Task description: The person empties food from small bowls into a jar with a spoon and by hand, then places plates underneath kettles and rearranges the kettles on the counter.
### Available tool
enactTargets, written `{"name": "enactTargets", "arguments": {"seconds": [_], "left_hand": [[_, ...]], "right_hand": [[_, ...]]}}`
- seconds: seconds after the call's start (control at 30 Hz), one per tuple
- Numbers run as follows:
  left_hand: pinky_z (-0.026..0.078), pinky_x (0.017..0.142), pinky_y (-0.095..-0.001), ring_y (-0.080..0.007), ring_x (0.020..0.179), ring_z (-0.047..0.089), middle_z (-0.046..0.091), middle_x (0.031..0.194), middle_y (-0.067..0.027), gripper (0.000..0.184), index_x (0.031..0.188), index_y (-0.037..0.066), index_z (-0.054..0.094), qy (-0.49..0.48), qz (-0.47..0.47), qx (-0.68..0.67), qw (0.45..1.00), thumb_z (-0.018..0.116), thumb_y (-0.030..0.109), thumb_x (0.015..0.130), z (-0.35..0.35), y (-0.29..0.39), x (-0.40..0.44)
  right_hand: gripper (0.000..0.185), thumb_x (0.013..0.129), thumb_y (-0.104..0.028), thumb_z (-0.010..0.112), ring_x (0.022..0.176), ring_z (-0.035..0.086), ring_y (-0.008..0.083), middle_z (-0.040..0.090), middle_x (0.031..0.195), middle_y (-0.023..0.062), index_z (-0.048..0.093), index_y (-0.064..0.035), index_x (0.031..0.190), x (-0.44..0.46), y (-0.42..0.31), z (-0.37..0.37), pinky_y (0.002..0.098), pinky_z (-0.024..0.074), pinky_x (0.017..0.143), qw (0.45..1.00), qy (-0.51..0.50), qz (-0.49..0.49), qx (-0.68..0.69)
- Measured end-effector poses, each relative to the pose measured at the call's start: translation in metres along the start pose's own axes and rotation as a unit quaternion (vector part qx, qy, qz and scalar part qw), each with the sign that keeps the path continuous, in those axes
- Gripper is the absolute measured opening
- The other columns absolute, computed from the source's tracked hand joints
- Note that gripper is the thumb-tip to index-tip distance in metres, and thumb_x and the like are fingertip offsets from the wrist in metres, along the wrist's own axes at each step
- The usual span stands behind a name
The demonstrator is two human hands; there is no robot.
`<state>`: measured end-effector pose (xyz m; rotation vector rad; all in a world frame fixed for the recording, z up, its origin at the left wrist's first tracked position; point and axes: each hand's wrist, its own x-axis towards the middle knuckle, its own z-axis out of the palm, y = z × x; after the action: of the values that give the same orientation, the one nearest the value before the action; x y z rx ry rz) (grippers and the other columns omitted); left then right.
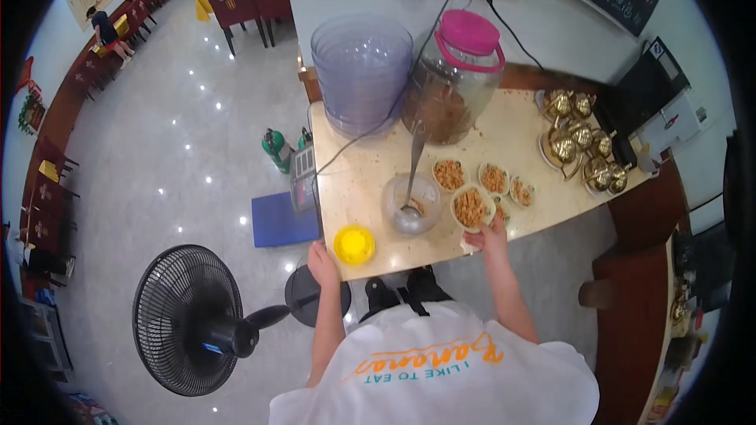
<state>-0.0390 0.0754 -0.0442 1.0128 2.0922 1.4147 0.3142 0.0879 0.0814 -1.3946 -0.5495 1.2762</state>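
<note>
Head view: one front bowl (457, 221) of brown crumbs (471, 207), near side of desk (346, 189), right hand (494, 237) with fingers clamped on its rim; left hand (323, 263) is beside a yellow dish (354, 245), finger spread not discernible. Likeliest fault: spilled crumbs, should the bowl tilt or snag the neighbouring bowls (481, 177). Lesser fault: ladle (415, 160), leaning in its tub (390, 211), could topple if knocked.

Free strip of tabletop (350, 197) runs between yellow container (354, 245) and plastic tub (393, 205). Ladle (416, 159) sticks up from tub, blocks a low sweep right. Filled bowls (494, 179) crowd the next stretch; gap opens between them and brass teapots (581, 135). Pink-lidded jar (449, 98) and clear bucket (362, 71) wall off the back; cable (342, 153) crosses left edge.
</note>
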Motion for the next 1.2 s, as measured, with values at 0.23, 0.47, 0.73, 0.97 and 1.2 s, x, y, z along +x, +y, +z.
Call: {"name": "enactTargets", "arguments": {"seconds": [0.23,0.47,0.73,0.97,1.2], "left_hand": [[0.04,0.062,-0.0383,-0.0342,0.066,0.052,0.056,0.073,-0.0209,0.036,0.082,-0.004,0.054,-0.023,0.056,0.076,0.995,0.038,0.027,0.093,0.0,0.016,0.0],[0.041,0.063,-0.0412,-0.0376,0.07,0.053,0.057,0.076,-0.0222,0.035,0.082,-0.004,0.056,-0.041,0.042,0.083,0.995,0.04,0.026,0.092,0.001,0.014,0.003],[0.041,0.063,-0.0434,-0.0398,0.072,0.053,0.057,0.077,-0.0232,0.035,0.082,-0.004,0.057,-0.04,0.035,0.095,0.994,0.041,0.026,0.091,-0.001,0.017,0.001],[0.041,0.065,-0.0425,-0.0385,0.073,0.054,0.058,0.079,-0.0212,0.036,0.083,-0.003,0.057,-0.03,0.012,0.1,0.994,0.041,0.028,0.091,-0.001,0.014,0.0],[0.04,0.062,-0.0426,-0.0389,0.07,0.053,0.055,0.075,-0.0212,0.036,0.08,-0.002,0.054,-0.027,0.009,0.118,0.993,0.04,0.029,0.091,-0.003,0.028,-0.001]], "right_hand": [[0.042,0.088,-0.003,0.042,0.064,0.065,0.0255,0.061,0.094,0.0189,0.03,-0.0009,0.128,-0.018,-0.054,0.04,0.0314,0.0565,0.057,0.994,-0.079,-0.051,-0.061],[0.049,0.088,-0.002,0.043,0.062,0.065,0.0231,0.062,0.09,0.017,0.025,0.0003,0.133,-0.011,-0.071,0.06,0.0262,0.0542,0.052,0.983,-0.125,-0.108,-0.074],[0.047,0.088,-0.002,0.045,0.059,0.064,0.0169,0.061,0.071,0.0102,0.029,0.0008,0.132,-0.01,-0.089,0.079,0.0244,0.0526,0.053,0.942,-0.127,-0.175,-0.258],[0.046,0.086,-0.003,0.047,0.055,0.062,0.0131,0.059,0.059,0.0083,0.035,0.0009,0.13,-0.009,-0.099,0.094,0.0235,0.0514,0.052,0.908,-0.13,-0.207,-0.34],[0.046,0.083,-0.008,0.051,0.054,0.063,0.0174,0.061,0.061,0.0133,0.04,-0.0003,0.128,-0.007,-0.102,0.096,0.0268,0.0475,0.05,0.899,-0.132,-0.219,-0.355]]}}
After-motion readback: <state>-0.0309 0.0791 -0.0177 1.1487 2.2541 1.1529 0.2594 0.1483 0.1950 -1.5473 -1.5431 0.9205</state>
